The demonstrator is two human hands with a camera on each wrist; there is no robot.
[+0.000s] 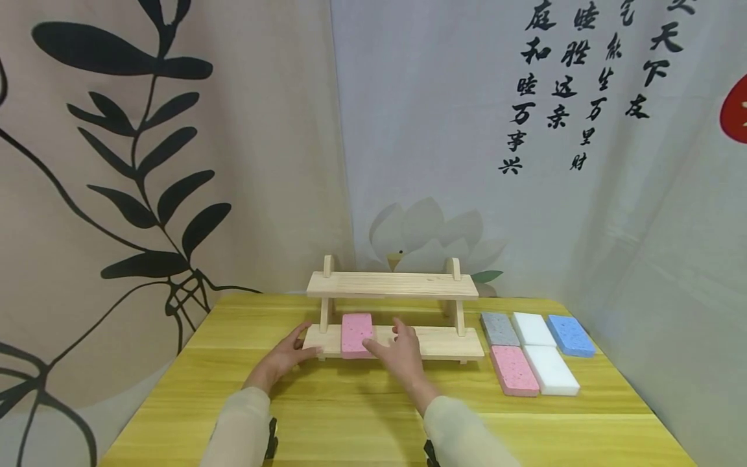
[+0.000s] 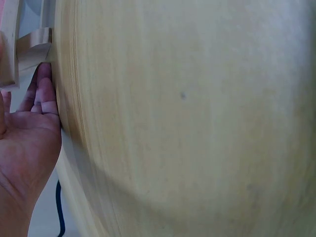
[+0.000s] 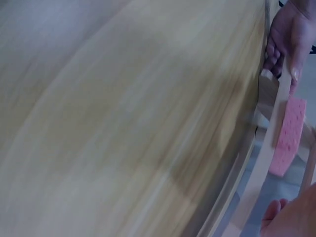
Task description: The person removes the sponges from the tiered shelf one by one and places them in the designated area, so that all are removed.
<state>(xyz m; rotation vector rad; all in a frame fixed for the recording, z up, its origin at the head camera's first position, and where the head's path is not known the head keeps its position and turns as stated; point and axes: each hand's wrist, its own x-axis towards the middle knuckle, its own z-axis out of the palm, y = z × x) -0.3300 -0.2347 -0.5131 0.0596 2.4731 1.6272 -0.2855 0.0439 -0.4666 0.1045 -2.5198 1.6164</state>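
Note:
A two-tier wooden shelf stands on the table, and a pink sponge lies on the left part of its lower board. At that board's left end is my left hand; the right wrist view shows its thumb over the board and its fingers curled beneath. My right hand reaches over the lower board just right of the sponge, fingers spread and nothing between them. Its thumb overlaps the sponge's right edge in the head view. Only part of this hand shows in the right wrist view.
Right of the shelf, several sponges lie in two rows: a grey one, a white one and a blue one behind, with a pink one and a white one in front. Printed curtains hang around the wooden table.

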